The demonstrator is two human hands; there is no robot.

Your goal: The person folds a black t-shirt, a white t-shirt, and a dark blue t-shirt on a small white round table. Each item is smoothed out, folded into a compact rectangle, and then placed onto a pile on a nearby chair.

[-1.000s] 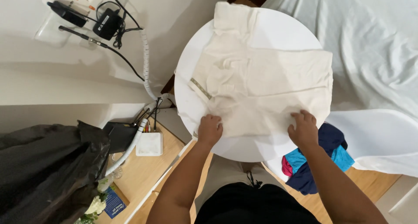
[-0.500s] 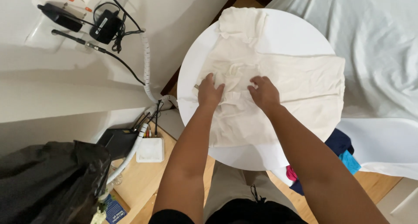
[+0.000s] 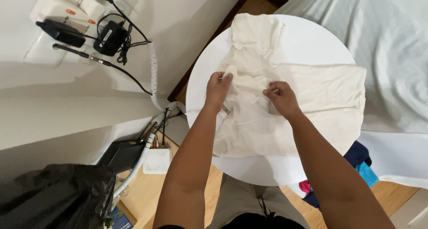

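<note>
Both hands' fingers, left hand (image 3: 218, 89) and right hand (image 3: 281, 98), pinch the cream garment (image 3: 285, 100) (round white table (image 3: 312, 42)).

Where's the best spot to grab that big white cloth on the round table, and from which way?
Probably the near hem of the cream garment, coming from the person's side. That edge lies flat and free on the round white table, close to the body. The middle is bunched up where the left hand and right hand pinch folds, so there's less loose edge there.
</note>
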